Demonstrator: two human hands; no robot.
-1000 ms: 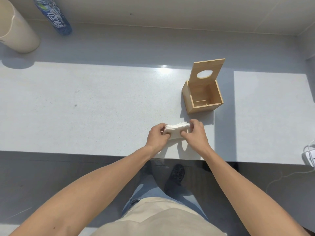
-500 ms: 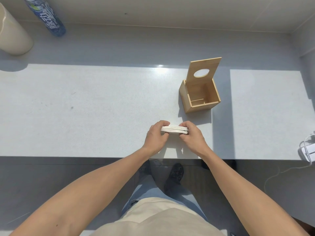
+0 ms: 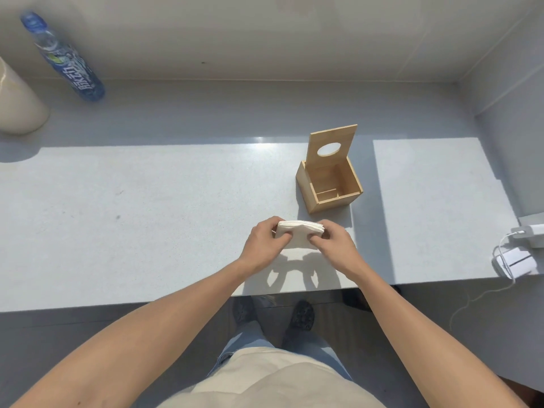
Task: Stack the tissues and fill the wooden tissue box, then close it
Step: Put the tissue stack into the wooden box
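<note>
White paper tissues, one squared stack, sit pinched between left hand and right hand; one square wooden box stands open, its lid round-holed.

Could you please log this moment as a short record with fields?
tissue stack: held above the counter by both hands
left hand: grips the stack's left end
right hand: grips the stack's right end
wooden tissue box: empty, on the counter beyond the hands
lid: raised upright, oval hole showing
bottle: far left, near the wall
charger: right edge, cable trailing
</note>
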